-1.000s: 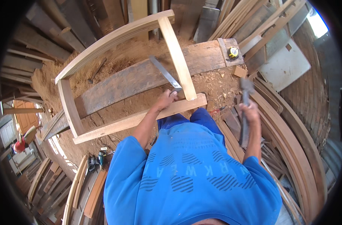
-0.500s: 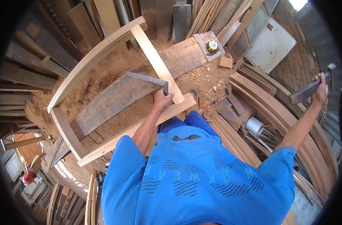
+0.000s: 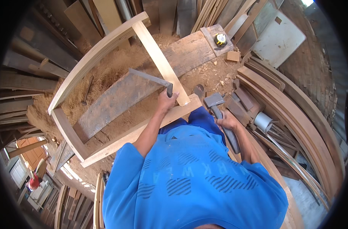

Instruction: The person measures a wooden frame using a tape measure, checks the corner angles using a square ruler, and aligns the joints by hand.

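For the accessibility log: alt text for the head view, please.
Seen from above, a person in a blue shirt holds a metal try square with the left hand against a corner of a wooden frame, while the right hand grips a hammer beside it. Sawdust and stacked timber surround them.

Frame (image 3: 105, 76) lying on plank (image 3: 135, 89), square (image 3: 153, 79) inside its corner, tape (image 3: 220, 39) behind, roll (image 3: 263, 121) off right.

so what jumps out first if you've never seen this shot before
A pale wooden frame with one curved side fills the upper left, lying over a dark plank and sawdust. At its near corner the left hand holds a metal square against the wood, and the right hand grips a hammer just right of it.
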Demonstrator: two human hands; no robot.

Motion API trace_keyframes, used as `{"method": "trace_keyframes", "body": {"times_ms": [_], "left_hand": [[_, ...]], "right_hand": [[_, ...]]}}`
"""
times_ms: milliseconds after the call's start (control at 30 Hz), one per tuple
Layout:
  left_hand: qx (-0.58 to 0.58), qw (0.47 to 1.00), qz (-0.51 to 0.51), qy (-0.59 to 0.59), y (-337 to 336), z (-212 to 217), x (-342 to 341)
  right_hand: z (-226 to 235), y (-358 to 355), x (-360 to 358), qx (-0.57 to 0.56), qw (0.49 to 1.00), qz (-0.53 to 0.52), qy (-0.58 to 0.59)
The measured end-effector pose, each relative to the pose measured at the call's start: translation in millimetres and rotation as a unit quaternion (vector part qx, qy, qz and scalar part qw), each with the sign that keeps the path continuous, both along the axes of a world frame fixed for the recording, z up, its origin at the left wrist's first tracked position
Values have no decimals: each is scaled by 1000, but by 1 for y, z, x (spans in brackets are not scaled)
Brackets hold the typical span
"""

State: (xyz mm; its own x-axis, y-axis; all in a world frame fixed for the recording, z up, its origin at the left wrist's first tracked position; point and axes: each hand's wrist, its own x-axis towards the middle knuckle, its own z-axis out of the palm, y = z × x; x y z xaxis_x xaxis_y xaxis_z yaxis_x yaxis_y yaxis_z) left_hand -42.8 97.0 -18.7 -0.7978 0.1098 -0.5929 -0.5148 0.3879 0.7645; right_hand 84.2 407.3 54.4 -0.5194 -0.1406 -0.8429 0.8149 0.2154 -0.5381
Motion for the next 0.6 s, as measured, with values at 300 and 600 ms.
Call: {"method": "trace_keyframes", "body": {"times_ms": [300,600], "left_hand": [[-130,984,-101,74,-51,40,-1],[-175,948,-262,53,-105,26,35]], "right_hand": [[-16,-4,-20,103,990,-88,46],[-47,-11,16,109,993,-7,-35]]}}
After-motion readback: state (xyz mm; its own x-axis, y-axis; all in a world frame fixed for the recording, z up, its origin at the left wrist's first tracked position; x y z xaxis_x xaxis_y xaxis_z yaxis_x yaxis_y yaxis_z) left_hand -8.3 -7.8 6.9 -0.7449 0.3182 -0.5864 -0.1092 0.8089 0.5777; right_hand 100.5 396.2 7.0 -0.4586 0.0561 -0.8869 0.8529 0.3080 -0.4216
